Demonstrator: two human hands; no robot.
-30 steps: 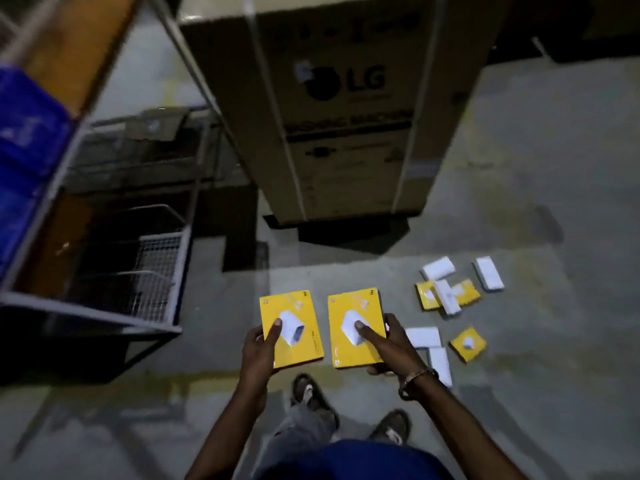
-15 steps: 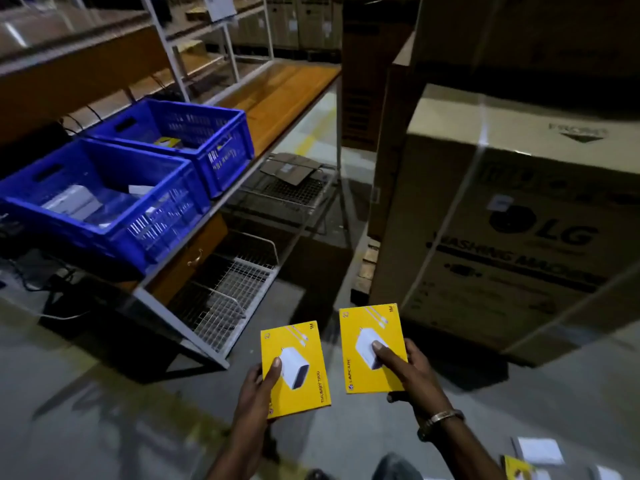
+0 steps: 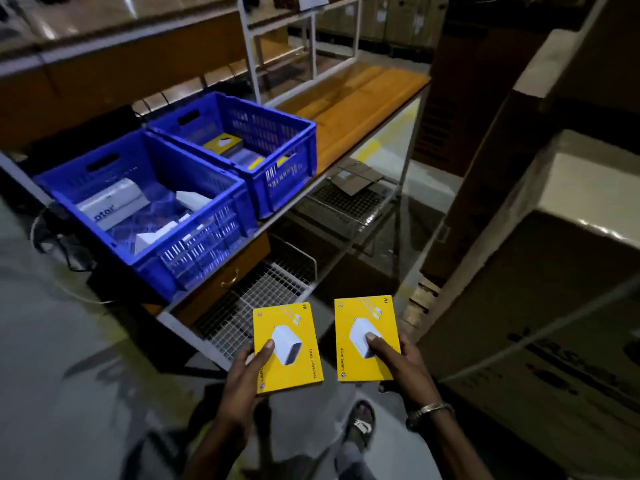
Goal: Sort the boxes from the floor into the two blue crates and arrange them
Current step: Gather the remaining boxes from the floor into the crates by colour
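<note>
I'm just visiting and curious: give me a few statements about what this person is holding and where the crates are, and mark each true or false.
1. Each hand holds one yellow box: the left hand holds the left yellow box, the right hand the right yellow box. True.
2. The two blue crates sit on the floor. False: the near crate and the far crate stand on a wooden bench top.
3. The far crate already holds yellow boxes. True.
4. The near crate is full of yellow boxes. False: it holds white boxes.
5. The right wrist is bare. False: it wears a metal bracelet.
</note>
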